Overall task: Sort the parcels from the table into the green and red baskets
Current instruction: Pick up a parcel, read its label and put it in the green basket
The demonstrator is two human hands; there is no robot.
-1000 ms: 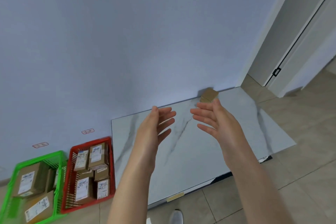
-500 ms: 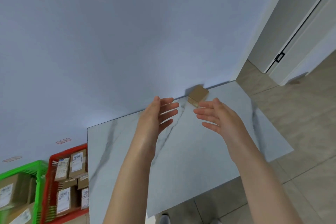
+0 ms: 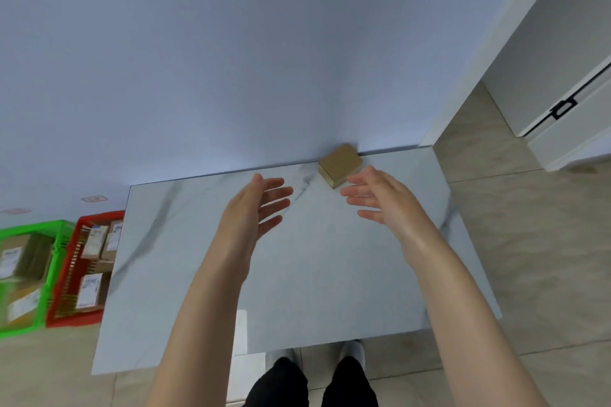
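Pale blue wall (image 3: 264,43) runs straight along the back of the marble-patterned bench (image 3: 330,258), and the one parcel (image 3: 340,163) I can see on it sits at that far edge, right up against the wall. It is a small plain cardboard box, turned so that a corner points toward me.

My left hand (image 3: 254,208) and right hand (image 3: 386,201) are both spread wide with straight fingers, palms facing each other, holding nothing. The right fingertips are just short of the box; the left hand is farther off, to its left.

I judge the box light and stiff, with dry card faces that should not slip, so it needs little squeeze and nothing about it looks fragile. The wall blocks any grip from behind, so I would take it across its two side faces, or drag it toward me first.

Bare bench lies between me and the parcel, so there is open room to pull it back. The red basket (image 3: 99,216) and green basket (image 3: 33,226) stand on the floor (image 3: 529,241) off the bench's left end, both already holding parcels. Carrying the box there means clearing the bench's left edge and lowering it.
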